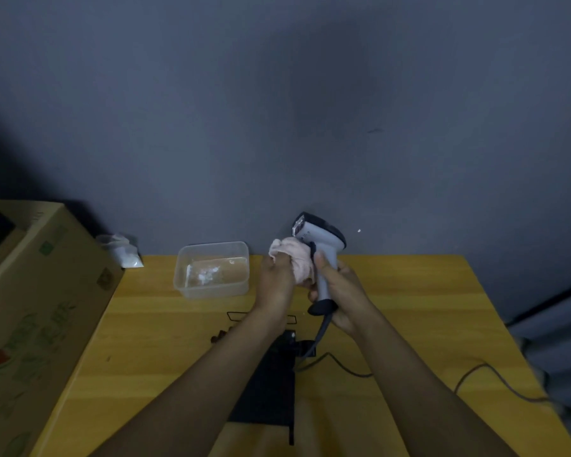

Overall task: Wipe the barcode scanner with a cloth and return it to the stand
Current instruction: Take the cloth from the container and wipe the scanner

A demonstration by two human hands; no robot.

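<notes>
Head view: the right hand (338, 291) is wrapped around the handle of the barcode scanner (320, 245), its grip closed on the grey shaft just above the dark foot, so the scanner is held up off the tabletop (409, 308) with its head tilted away toward the grey wall (277, 110). Holding it by the handle leaves the head and the trigger side bare, which is where the wiping is going on. The left hand (276, 282) has its grip closed on a bunched pale cloth (297, 262), pressed against the scanner's neck just under the head; the wad is balled up, probably so that it gets into the curve there. The scanner's cable (343, 366) hangs from the foot and trails across the tabletop to the right, slack enough not to pull on the hand.

The dark stand (271, 384) lies on the tabletop below and between the forearms, partly hidden by them, close enough for an easy return. A clear plastic tub (211, 268) sits to the left, near the wall, and a cardboard box (40, 308) fills the left edge.

By my reading the wiping step is under way and the return has not begun.
</notes>
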